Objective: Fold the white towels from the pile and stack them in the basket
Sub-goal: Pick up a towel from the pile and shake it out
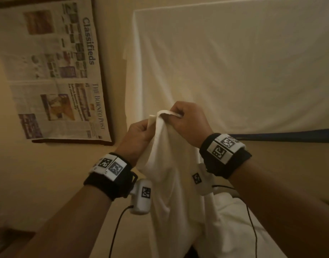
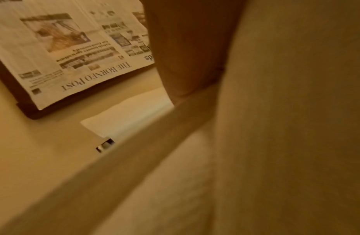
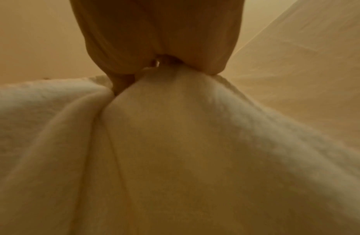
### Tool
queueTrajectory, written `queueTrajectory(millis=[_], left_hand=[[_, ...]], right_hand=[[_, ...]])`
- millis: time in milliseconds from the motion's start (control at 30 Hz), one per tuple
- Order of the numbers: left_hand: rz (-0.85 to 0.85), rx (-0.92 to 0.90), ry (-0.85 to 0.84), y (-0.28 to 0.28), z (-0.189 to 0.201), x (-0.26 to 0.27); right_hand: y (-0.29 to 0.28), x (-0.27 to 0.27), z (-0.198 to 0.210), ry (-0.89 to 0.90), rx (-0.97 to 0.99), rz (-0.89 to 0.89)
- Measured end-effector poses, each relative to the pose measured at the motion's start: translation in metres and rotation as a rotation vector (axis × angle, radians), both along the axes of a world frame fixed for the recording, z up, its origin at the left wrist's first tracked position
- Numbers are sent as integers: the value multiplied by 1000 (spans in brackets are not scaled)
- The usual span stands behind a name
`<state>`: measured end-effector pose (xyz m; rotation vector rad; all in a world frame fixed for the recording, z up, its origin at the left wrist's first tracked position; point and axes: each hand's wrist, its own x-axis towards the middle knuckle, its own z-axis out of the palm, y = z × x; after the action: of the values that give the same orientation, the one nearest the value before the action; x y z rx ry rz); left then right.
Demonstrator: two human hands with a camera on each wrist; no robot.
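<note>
A white towel (image 1: 171, 179) hangs in front of me, held up by its top edge. My left hand (image 1: 139, 133) pinches the edge on the left and my right hand (image 1: 186, 118) pinches it close by on the right, a short fold of hem bridging them. The cloth drops down between my forearms and hides what is below. In the right wrist view my curled fingers (image 3: 154, 39) grip bunched towel (image 3: 175, 143). In the left wrist view the towel (image 2: 255, 143) fills most of the picture beside my left hand (image 2: 187, 47). No basket or pile shows.
A white sheet (image 1: 234, 62) covers the surface ahead, with a dark blue strip (image 1: 290, 135) at its near edge. A newspaper (image 1: 55, 71) on a dark board lies to the left on the pale floor. Cables (image 1: 119, 229) dangle from my wrist cameras.
</note>
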<state>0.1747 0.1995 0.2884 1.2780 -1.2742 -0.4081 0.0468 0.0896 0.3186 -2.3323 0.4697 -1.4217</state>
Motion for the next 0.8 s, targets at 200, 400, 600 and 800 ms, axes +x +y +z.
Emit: queueTrajectory(millis=[200, 400, 600, 800], left_hand=[[62, -83, 39, 18, 12, 23], [23, -46, 16, 52, 19, 64], [-46, 41, 85, 89, 0, 91], [-127, 26, 120, 116, -10, 104]], right_hand=[[17, -2, -51, 133, 245, -5], [25, -15, -144, 384, 513, -151], [47, 4, -134, 73, 525, -337], [117, 37, -35, -22, 147, -209]])
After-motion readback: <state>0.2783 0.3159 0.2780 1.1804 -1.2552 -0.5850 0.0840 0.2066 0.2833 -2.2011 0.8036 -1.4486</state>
